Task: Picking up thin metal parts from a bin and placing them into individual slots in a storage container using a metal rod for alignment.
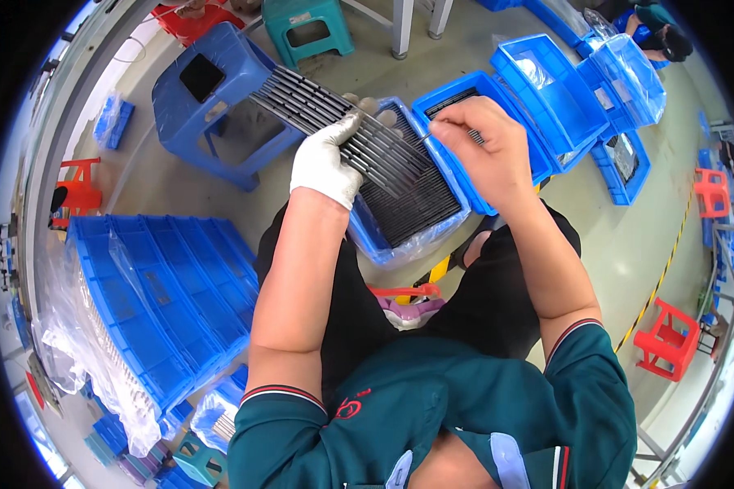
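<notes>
My left hand (328, 161), in a white glove, is closed around a fanned bundle of long dark metal rods (302, 102). The bundle slants over a blue bin (463, 213) lined with clear plastic, and many more dark rods (416, 213) lie in rows inside it. My bare right hand (491, 151) is just right of the bundle's end, thumb and forefinger pinched together. Whatever those fingertips hold is too small to make out. Beneath this hand a second blue bin (483, 81) contains small dark parts, partly hidden by the hand.
A blue stool (171, 122) and a green stool (306, 24) stand beyond my left hand. Stacked blue crates (167, 301) with loose plastic rise at my left. More blue bins (559, 102) are piled at the right. A red stool (667, 338) stands farther right.
</notes>
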`<action>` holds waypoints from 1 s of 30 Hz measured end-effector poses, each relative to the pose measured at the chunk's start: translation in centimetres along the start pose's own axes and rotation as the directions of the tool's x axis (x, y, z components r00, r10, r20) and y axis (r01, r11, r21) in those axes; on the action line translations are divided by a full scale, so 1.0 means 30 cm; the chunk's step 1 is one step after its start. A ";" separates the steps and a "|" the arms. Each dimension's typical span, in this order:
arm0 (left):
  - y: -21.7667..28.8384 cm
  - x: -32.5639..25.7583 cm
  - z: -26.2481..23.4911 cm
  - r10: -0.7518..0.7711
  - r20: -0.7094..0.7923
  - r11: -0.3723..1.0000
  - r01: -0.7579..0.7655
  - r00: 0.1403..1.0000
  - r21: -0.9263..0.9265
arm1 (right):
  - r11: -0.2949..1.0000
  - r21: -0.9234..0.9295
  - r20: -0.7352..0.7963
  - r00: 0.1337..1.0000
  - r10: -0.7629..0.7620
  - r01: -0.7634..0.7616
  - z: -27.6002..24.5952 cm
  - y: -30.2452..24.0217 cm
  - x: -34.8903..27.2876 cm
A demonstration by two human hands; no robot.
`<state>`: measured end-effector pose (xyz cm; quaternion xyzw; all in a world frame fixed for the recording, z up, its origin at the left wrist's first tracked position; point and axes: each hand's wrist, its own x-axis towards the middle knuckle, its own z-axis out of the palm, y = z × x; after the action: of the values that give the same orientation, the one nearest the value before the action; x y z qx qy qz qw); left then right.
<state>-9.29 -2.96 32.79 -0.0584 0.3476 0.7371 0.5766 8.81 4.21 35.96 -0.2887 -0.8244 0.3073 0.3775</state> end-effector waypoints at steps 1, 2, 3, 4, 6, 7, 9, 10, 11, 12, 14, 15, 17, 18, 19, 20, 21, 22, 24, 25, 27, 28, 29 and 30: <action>0.003 0.001 -0.002 -0.004 0.020 1.000 0.004 1.000 -0.015 | 0.999 0.040 0.026 0.999 0.021 -0.022 -0.007 -0.008 0.005; 0.002 -0.002 -0.003 0.010 0.024 1.000 -0.010 1.000 0.000 | 0.997 0.069 0.089 0.996 0.016 -0.022 -0.004 0.001 0.001; 0.001 -0.002 0.002 0.014 0.024 1.000 -0.014 1.000 -0.009 | 0.995 0.098 0.151 0.989 0.008 -0.023 0.002 0.012 -0.005; 0.004 -0.006 0.006 0.022 -0.007 1.000 -0.022 1.000 0.003 | 0.995 0.095 0.177 0.984 -0.005 -0.013 0.012 0.008 -0.010; 0.008 0.001 0.000 0.033 -0.049 0.999 -0.032 0.998 0.008 | 0.998 0.061 0.192 0.980 -0.047 0.036 0.027 0.001 -0.013; 0.008 0.004 0.000 0.034 -0.051 0.999 -0.034 0.998 0.002 | 0.996 0.024 0.202 0.976 -0.085 0.081 0.031 0.000 -0.014; 0.006 0.007 -0.001 0.038 -0.052 0.999 -0.038 0.998 0.004 | 0.989 0.000 0.166 0.975 -0.148 0.150 0.048 0.013 -0.012; 0.007 0.006 -0.003 0.037 -0.035 0.999 -0.037 0.999 -0.002 | 0.976 -0.023 0.125 0.969 -0.211 0.216 0.055 0.016 -0.010; 0.008 0.008 -0.007 0.039 -0.036 0.999 -0.039 0.999 -0.006 | 0.976 -0.022 0.129 0.968 -0.213 0.218 0.056 0.013 -0.008; 0.007 0.011 -0.013 0.033 -0.022 0.999 -0.034 0.999 -0.022 | 0.960 -0.064 0.136 0.955 -0.263 0.274 0.056 0.011 -0.008; 0.005 0.018 -0.021 0.029 -0.009 0.999 -0.030 1.000 -0.040 | 0.938 -0.106 0.148 0.938 -0.314 0.331 0.058 -0.002 -0.009; 0.002 0.021 -0.020 0.044 -0.032 0.999 -0.045 0.999 -0.031 | 0.853 -0.218 0.174 0.879 -0.443 0.473 0.062 -0.015 -0.012; -0.003 0.026 -0.024 0.066 -0.059 0.998 -0.067 0.996 -0.022 | 0.687 -0.370 0.251 0.780 -0.574 0.625 0.083 -0.039 -0.036; -0.005 0.029 -0.028 0.075 -0.071 0.997 -0.077 0.995 -0.025 | 0.686 -0.366 0.252 0.777 -0.577 0.628 0.091 -0.032 -0.040; -0.009 0.029 -0.022 0.078 -0.079 0.996 -0.081 0.994 -0.029 | 0.724 -0.377 0.251 0.816 -0.521 0.578 0.093 -0.020 -0.044; -0.010 0.023 -0.016 0.054 -0.086 0.997 -0.058 0.995 -0.049 | 0.758 -0.387 0.249 0.851 -0.462 0.524 0.090 -0.011 -0.042; -0.010 0.022 -0.011 0.052 -0.083 0.997 -0.056 0.995 -0.050 | 0.804 -0.361 0.232 0.881 -0.413 0.472 0.077 -0.005 -0.031; -0.007 0.019 -0.009 0.047 -0.058 0.997 -0.050 0.997 -0.063 | 0.804 -0.361 0.231 0.880 -0.415 0.474 0.072 0.003 -0.023; -0.004 0.016 -0.006 0.053 -0.002 0.996 -0.053 0.999 -0.066 | 0.924 -0.204 0.216 0.936 -0.279 0.323 0.064 0.016 -0.009; -0.005 0.011 -0.001 0.048 0.014 0.995 -0.046 0.999 -0.083 | 0.942 -0.153 0.197 0.944 -0.266 0.297 0.061 0.023 -0.006; 0.000 -0.005 0.011 0.048 0.055 0.995 -0.043 0.997 -0.089 | 0.942 -0.153 0.194 0.944 -0.268 0.299 0.052 0.023 0.001; 0.003 -0.009 0.013 0.046 0.056 0.995 -0.041 0.997 -0.087 | 0.942 -0.151 0.193 0.943 -0.270 0.300 0.048 0.020 0.004; 0.005 -0.012 0.014 0.066 0.080 0.996 -0.061 0.995 -0.063 | 0.942 -0.153 0.190 0.945 -0.268 0.298 0.044 0.016 0.006; 0.007 -0.014 0.016 0.085 0.104 0.996 -0.082 0.991 -0.040 | 0.956 -0.122 0.158 0.956 -0.246 0.267 0.040 0.012 0.008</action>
<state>-9.18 -3.04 33.44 -0.0148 0.3055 0.7687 0.5617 7.82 4.26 35.18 -0.1828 -0.8994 0.2157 0.3333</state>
